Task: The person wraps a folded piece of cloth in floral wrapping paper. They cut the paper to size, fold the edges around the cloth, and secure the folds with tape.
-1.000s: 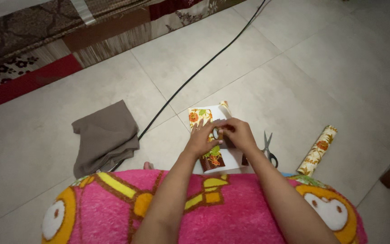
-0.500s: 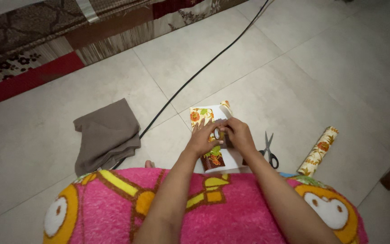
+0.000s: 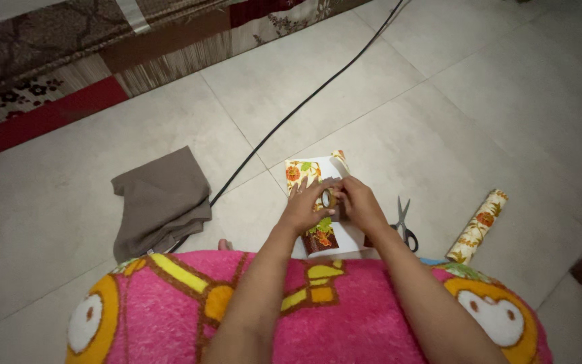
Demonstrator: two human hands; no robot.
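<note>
A small tape roll (image 3: 327, 197), a brownish ring, sits pinched between both hands above a half-wrapped flat parcel (image 3: 318, 202) on the tiled floor (image 3: 479, 101). From my remote seat I read the left hand (image 3: 306, 209) as closed around the roll's near side, and the right hand (image 3: 358, 205) as closed on its far side, fingertips meeting at the ring. The parcel shows orange-and-green floral paper along one strip, white elsewhere, with a loose curl of paper at its 1 o'clock corner. My worry: the unfixed flap could spring open, or the tape end could fold onto itself, since neither hand pins the paper flat. Scissors (image 3: 402, 222) lie at 3 o'clock, a floral paper roll (image 3: 476, 226) beyond them, a brown cloth (image 3: 159, 202) at 9 o'clock, a black cable (image 3: 291, 111) running towards 12.
</note>
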